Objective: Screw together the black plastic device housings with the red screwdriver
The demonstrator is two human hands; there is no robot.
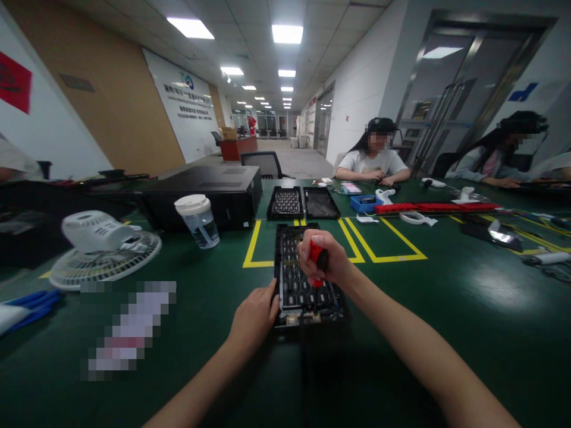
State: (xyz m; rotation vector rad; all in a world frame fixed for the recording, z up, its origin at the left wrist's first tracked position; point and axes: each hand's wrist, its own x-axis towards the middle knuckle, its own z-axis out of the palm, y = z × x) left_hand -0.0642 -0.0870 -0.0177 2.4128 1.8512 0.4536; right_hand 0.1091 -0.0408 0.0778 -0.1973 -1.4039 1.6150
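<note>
A black keyboard frame with rows of key sockets lies lengthwise on the green table, straight in front of me. My right hand is closed in a fist round a red-and-black screwdriver, held upright over the middle of the frame. My left hand rests against the frame's near left edge, fingers curled onto it, gripping it.
Two black trays lie beyond the yellow floor-tape box. A lidded cup, a black case and a white fan stand at the left. Two people sit at the far right, with red and blue parts near them.
</note>
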